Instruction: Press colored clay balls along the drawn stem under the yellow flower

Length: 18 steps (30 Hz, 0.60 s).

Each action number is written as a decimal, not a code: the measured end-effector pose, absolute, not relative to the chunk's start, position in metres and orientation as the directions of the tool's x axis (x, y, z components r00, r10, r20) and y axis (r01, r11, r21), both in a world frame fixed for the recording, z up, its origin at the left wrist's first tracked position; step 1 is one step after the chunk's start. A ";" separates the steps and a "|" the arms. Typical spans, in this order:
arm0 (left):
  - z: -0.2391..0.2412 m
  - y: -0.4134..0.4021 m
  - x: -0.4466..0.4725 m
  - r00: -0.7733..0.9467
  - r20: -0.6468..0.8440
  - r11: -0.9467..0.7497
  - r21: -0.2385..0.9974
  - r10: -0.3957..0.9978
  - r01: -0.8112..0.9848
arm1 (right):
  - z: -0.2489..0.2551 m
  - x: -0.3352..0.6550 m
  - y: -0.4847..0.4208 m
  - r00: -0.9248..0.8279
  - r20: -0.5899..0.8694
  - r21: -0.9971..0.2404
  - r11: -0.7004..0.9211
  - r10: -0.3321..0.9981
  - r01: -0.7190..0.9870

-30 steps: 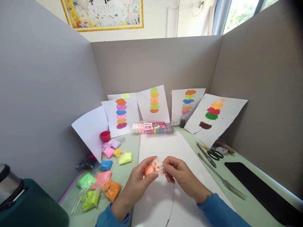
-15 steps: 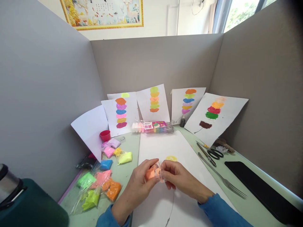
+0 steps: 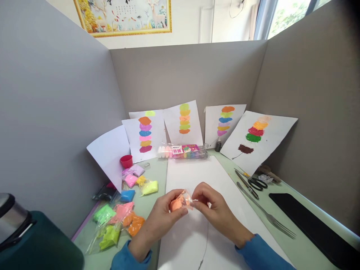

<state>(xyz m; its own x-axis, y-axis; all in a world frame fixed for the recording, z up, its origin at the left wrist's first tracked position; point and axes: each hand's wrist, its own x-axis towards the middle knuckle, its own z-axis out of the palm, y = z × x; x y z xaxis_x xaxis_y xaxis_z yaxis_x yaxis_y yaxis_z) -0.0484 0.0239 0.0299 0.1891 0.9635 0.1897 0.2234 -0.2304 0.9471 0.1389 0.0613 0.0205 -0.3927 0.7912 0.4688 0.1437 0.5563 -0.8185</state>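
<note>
My left hand (image 3: 165,212) is closed around a small clear packet of peach modelling clay (image 3: 177,203), above the white sheet of paper (image 3: 185,172). From the other side, the thumb and forefinger of my right hand (image 3: 212,206) pinch the packet's edge; their tips partly hide what lies between them. A dark thin line (image 3: 206,243) runs down the paper below my hands. My right hand covers most of the yellow patch on the sheet.
Bagged clay in several colours, such as orange (image 3: 136,224) and green (image 3: 109,237), lies left beside a dark green flask (image 3: 47,240). A fork (image 3: 274,221), scissors (image 3: 257,183) and a black slab (image 3: 306,225) lie right. Painted papers (image 3: 156,140) lean against grey panels.
My right hand has risen slightly and its fingers have shifted to the packet's outer edge. More of the packet's clear wrapper shows, and the yellow patch on the paper has become mostly covered.
</note>
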 end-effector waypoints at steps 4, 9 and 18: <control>0.032 0.022 -0.047 0.216 0.185 -0.228 0.953 0.959 0.198 | 0.019 0.139 0.061 -0.431 0.541 -0.736 0.655 0.722 0.172; 0.035 0.020 -0.045 0.257 0.144 -0.219 0.931 0.956 0.293 | 0.016 0.140 0.062 -0.488 0.567 -0.677 0.713 0.664 0.182; 0.033 0.021 -0.045 0.307 0.111 -0.184 0.957 0.945 0.222 | 0.018 0.142 0.062 -0.549 0.511 -0.672 0.706 0.661 0.224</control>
<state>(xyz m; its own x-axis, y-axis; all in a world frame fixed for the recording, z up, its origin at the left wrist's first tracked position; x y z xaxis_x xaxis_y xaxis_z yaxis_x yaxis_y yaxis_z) -0.0445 0.0209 0.0330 0.3074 0.9451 0.1106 0.2222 -0.1843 0.9574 0.1422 0.0623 0.0183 -0.5495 0.6607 0.5114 0.2237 0.7061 -0.6719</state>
